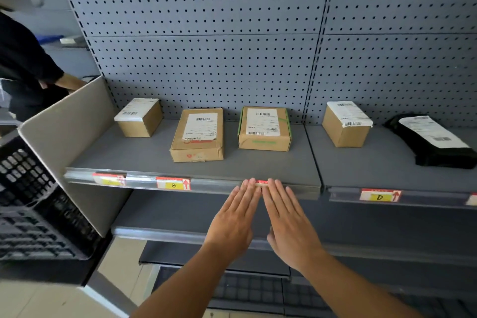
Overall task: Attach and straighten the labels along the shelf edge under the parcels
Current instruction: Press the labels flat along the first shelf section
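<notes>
A grey shelf (154, 157) carries several parcels: a small cardboard box (139, 117), a flat box (197, 135), a green-edged box (264, 128), another small box (346, 124) and a black bag (433, 141). Along its front edge rail (211, 184) sit red-and-yellow labels: one at the left (109, 178), label B (173, 183) and label D (380, 195). My left hand (236, 217) and my right hand (286, 219) lie flat, side by side, fingertips pressing a label (262, 182) on the rail below the green-edged box. That label is mostly hidden by my fingers.
A pegboard back wall (206, 33) rises behind the parcels. A lower shelf (180, 233) juts out beneath my hands. A black plastic crate (31, 201) stands left of the shelf's end panel (74, 142). Another person in dark clothes (23, 64) is at the far left.
</notes>
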{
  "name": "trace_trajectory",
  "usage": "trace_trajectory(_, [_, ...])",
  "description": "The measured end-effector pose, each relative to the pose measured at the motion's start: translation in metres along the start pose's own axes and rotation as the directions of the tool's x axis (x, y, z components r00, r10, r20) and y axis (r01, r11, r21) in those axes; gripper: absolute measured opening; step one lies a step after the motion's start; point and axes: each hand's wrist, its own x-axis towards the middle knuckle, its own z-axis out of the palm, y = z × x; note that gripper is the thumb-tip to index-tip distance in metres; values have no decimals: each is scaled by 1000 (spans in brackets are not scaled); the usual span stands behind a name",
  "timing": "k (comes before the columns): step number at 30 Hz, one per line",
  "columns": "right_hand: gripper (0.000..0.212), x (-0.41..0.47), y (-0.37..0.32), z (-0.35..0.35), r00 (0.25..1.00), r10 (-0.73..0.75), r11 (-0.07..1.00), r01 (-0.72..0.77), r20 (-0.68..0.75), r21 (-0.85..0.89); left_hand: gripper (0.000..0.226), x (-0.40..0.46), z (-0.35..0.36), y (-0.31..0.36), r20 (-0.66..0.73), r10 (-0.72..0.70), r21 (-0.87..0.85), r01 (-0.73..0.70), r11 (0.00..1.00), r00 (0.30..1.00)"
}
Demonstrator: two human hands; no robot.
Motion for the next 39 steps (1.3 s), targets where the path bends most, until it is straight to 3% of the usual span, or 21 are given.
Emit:
trace_trajectory(16, [57, 22, 10, -19, 976, -34, 991, 61, -217, 117, 69, 16, -22, -3, -31, -5, 17, 6, 1000, 1000])
trace_trajectory(39, [50, 44, -6, -26, 980, 104, 964, -57, -171, 260, 56, 27, -22, -10, -108, -77, -148, 61, 987, 991])
